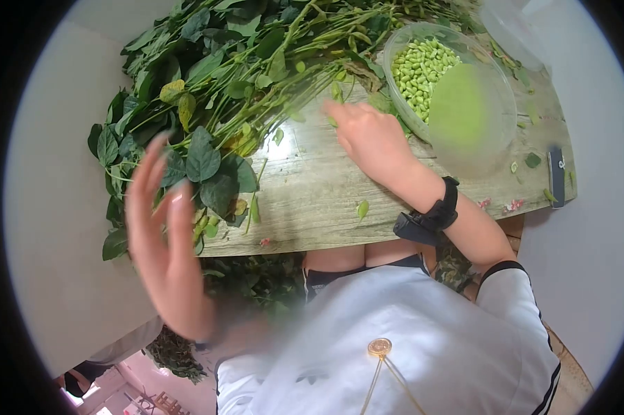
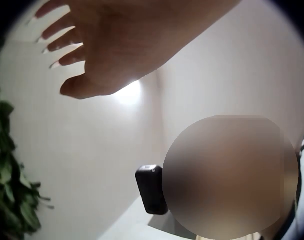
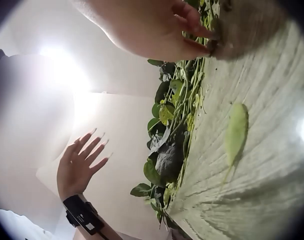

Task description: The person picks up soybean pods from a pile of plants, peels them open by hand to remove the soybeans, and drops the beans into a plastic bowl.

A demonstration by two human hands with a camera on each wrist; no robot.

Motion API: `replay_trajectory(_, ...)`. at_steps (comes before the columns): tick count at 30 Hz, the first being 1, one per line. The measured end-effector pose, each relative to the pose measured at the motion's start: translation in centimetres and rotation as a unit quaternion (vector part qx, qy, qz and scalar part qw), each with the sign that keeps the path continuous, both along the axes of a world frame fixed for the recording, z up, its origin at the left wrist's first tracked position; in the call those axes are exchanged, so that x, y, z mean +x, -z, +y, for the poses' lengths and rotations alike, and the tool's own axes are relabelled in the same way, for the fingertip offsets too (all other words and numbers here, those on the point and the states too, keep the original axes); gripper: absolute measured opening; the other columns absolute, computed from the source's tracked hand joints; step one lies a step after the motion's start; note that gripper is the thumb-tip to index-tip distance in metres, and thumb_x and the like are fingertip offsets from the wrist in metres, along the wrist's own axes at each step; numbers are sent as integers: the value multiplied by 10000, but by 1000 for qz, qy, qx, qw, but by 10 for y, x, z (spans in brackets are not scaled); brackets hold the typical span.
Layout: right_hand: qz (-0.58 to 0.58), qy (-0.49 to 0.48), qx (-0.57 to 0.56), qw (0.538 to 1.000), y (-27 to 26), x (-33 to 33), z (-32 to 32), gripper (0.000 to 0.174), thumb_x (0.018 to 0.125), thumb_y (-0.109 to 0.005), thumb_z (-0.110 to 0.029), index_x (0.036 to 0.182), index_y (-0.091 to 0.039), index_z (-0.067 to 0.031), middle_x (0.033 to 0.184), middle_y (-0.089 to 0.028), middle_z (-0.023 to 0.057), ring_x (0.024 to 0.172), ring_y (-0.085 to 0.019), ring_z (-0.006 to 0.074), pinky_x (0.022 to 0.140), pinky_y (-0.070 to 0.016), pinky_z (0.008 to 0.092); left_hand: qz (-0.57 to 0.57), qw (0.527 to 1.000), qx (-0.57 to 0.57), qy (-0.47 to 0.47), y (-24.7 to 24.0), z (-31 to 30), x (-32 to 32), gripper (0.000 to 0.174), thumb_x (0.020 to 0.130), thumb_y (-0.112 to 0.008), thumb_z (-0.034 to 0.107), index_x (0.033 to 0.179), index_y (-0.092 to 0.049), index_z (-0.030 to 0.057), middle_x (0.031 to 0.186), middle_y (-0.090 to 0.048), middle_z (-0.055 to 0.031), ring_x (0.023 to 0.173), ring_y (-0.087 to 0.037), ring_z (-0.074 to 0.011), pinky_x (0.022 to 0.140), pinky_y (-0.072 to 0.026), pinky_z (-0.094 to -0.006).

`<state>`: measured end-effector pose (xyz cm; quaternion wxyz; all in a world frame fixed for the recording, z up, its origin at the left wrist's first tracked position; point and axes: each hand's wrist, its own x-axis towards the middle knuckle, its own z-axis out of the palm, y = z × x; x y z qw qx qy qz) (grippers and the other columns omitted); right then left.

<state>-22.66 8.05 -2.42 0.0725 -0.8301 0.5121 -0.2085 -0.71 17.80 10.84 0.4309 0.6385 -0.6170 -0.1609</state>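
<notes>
My left hand [image 1: 163, 242] is raised in front of the table's left edge. Its fingers are spread and hold nothing, as the right wrist view also shows of that left hand [image 3: 77, 167]. Low over the tabletop, my right hand [image 1: 375, 142] has its thumb and fingertips drawn together around a small green pod [image 1: 332, 122], mostly covered by the fingers. That right hand [image 3: 162, 30] has its fingertips right at the wood. A loose soybean pod [image 1: 362, 209] lies nearer the table's front edge. Cut soybean plants [image 1: 236, 90] with leaves and pods are heaped at the back left.
Right of my right hand stands a clear plastic bowl [image 1: 389, 62] with shelled green beans [image 1: 422, 72] and a blurred green patch over part of it. A dark flat object [image 1: 556, 176] sits at the table's right edge. Leafy waste [image 1: 256, 280] lies below the table.
</notes>
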Motion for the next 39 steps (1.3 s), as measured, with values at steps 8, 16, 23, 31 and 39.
replay_trajectory(8, -328, -45, 114, 937, -25, -9, -6, 394, 863, -619, -11, 1252, -557, -21, 942, -624, 88, 845, -645, 169, 616, -569, 311, 56, 946, 251, 196, 45, -103, -37, 367, 990, -517, 314, 1071, -619, -29, 937, -672, -96, 748, -630, -141, 602, -490, -266)
replay_trajectory(16, -541, 7, 216, 813, -50, -23, 4, 263, 850, -705, -46, 1098, -642, 16, 958, -605, 48, 825, -616, 132, 605, -540, 241, 270, 849, 265, 368, 85, -115, -45, 411, 1029, -442, 347, 909, -621, -3, 758, -653, -43, 509, -555, -62, 411, -409, -193)
replay_trajectory(23, -232, -153, -137, 951, -33, -33, -3, 337, 710, -789, -68, 1011, -659, 11, 818, -598, 90, 718, -546, 269, 606, -469, 329, 381, 812, 275, 346, 96, -107, -50, 419, 1027, -459, 339, 768, -579, 33, 548, -558, -18, 399, -482, -58, 372, -338, -189)
replay_trajectory(31, -217, -120, -168, 954, -28, -31, -2, 330, 701, -789, -50, 995, -657, 22, 723, -508, 69, 653, -479, 230, 549, -418, 326, 436, 760, 310, 368, 111, -107, -56, 338, 969, -375, 338, 944, -524, 35, 580, -509, -63, 405, -412, -103, 376, -337, -222)
replay_trajectory(39, -204, -126, -183, 953, -24, -31, -4, 310, 697, -786, -49, 974, -661, 15, 713, -484, 59, 646, -467, 214, 537, -408, 317, 496, 711, 356, 348, 100, -109, -58, 303, 949, -441, 325, 867, -450, 34, 698, -482, -64, 458, -397, -119, 339, -321, -231)
